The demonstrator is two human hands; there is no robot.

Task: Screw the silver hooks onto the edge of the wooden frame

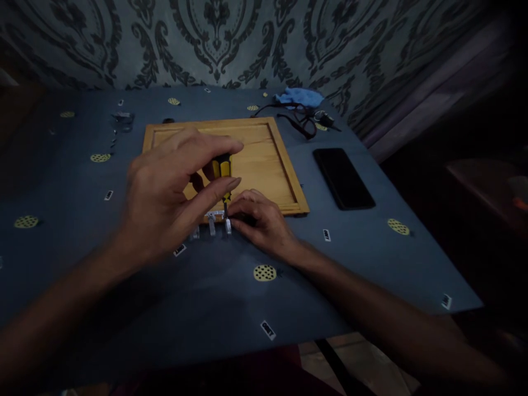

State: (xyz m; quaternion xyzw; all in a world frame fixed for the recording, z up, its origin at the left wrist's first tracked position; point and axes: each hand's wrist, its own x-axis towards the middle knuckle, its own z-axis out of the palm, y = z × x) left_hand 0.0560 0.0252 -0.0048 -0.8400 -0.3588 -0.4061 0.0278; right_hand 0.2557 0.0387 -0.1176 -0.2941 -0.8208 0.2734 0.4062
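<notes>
Where the blue patterned tablecloth lies nearest the person, both forearms come in from the bottom corners and meet at the front edge of a wooden tray. The left hand is raised above the cloth, its fingers and thumb loosely curled around the yellow-and-black handle of a screwdriver, which stands about upright with its tip down. The right hand lies low on the cloth just beside the tip, fingertips pinched narrow against a small dark part there; what that part is cannot be told. Touching or just beside the tip sits a small metal bracket with pale legs, against the tray's near rim. The tray's flat floor shows bare wood behind the hands. To the right of the tray, apart from it, a black phone lies face up. Farther back, near the table's far right corner, a tangle of dark cable lies beside a crumpled blue cloth. At the far left, a few small metal pieces rest on the cloth. Ornate dark-patterned wallpaper rises behind the table.
</notes>
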